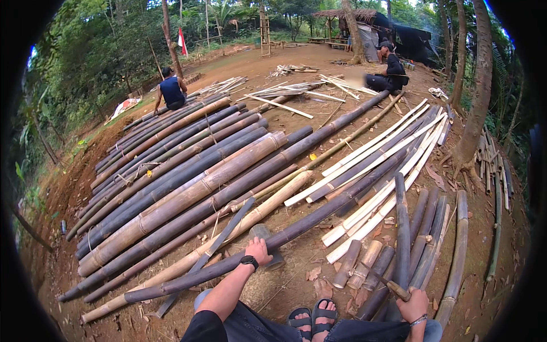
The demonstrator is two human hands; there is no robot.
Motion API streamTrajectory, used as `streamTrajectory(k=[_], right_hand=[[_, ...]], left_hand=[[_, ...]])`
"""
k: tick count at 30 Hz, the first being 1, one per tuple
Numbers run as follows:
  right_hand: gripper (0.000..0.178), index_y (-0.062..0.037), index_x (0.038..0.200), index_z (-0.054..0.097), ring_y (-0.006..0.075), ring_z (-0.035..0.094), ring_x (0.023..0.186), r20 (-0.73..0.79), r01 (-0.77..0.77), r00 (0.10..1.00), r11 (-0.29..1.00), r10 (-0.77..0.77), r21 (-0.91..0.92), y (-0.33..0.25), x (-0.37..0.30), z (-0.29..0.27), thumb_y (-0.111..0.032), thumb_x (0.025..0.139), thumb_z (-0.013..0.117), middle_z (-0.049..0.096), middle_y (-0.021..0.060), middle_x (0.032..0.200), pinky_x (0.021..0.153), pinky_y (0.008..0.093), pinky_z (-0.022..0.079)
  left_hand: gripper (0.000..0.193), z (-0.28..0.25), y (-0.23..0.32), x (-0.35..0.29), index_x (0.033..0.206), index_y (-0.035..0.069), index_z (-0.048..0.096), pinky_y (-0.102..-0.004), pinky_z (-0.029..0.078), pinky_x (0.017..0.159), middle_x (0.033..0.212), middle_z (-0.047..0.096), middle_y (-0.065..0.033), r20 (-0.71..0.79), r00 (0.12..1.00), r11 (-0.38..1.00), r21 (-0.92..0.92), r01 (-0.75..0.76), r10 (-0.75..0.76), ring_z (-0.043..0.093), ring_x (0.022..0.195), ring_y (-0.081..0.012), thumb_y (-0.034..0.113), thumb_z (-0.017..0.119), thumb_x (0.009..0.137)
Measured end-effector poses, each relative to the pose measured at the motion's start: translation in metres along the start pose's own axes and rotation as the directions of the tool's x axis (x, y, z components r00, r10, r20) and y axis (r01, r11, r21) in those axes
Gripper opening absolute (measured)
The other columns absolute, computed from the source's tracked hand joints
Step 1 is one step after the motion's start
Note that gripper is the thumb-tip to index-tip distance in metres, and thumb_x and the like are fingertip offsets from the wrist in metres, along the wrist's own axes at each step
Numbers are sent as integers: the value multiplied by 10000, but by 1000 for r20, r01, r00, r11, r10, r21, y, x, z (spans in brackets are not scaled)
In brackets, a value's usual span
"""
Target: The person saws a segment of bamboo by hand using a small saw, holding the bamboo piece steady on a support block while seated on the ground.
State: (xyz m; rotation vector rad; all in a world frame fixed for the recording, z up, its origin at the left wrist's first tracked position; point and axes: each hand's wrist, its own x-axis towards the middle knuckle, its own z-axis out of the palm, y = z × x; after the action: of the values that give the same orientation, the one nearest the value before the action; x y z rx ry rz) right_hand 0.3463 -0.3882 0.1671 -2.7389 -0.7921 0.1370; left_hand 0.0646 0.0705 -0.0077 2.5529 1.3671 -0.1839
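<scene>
A long dark bamboo pole (307,224) slants across in front of me. My left hand (258,251), with a black watch at its wrist, is closed over it from above. Under the pole, beside that hand, lies a short thick piece of bamboo (260,231). My right hand (412,305), low on the right, is closed round the wooden handle of a knife (399,290). Its dark blade points up and left, over short bamboo pieces (365,264), apart from the pole. An upright-looking dark bamboo length (402,228) lies just beyond the right hand.
Rows of bamboo poles (176,199) cover the left ground. Pale split strips (393,196) fan out at the right, near a tree trunk (478,85). One person (171,90) sits far left, another (393,71) far right. A thatched shelter (345,15) stands behind.
</scene>
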Motion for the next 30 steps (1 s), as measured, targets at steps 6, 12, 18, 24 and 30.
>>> streamTrajectory(k=[6,12,18,24,30], right_hand=[[261,-29,660,549,449,640,692,-124,41,992,975,-15,216,4,4,-6,-203,686,741,606,230,638,629,503,501],[279,-34,646,519,452,633,663,-190,73,981,964,-24,255,-4,6,-6,-199,699,738,589,225,614,601,503,493],[318,-1,635,461,332,570,522,-275,192,956,930,-105,314,3,4,-3,-156,723,724,488,198,545,518,423,424],[318,-11,657,426,196,423,504,-145,151,986,805,-82,574,-5,2,9,-119,754,708,412,128,541,501,372,356],[319,-12,656,420,170,400,510,-217,275,957,830,-191,485,-21,-4,3,-100,770,705,386,111,542,502,372,344]], left_hand=[[730,5,3,3,1215,-41,541,-494,499,1004,1247,541,-247,-38,999,1000,13,-1,1,541,1199,-428,443,796,732],[747,1,5,0,1219,-43,558,-471,493,1020,1249,542,-244,-28,1000,1000,26,-2,2,544,1202,-411,462,798,725],[748,-4,13,-1,1263,-30,528,-502,495,1024,1302,505,-225,-5,1000,1000,29,7,-7,508,1253,-416,434,801,743],[714,14,-3,4,1228,-28,533,-511,496,1005,1293,523,-255,-72,997,1000,12,-18,19,514,1226,-434,421,797,739],[701,2,3,3,1200,-54,546,-473,476,1032,1225,537,-258,-65,998,1000,1,-13,13,539,1193,-427,416,789,739]])
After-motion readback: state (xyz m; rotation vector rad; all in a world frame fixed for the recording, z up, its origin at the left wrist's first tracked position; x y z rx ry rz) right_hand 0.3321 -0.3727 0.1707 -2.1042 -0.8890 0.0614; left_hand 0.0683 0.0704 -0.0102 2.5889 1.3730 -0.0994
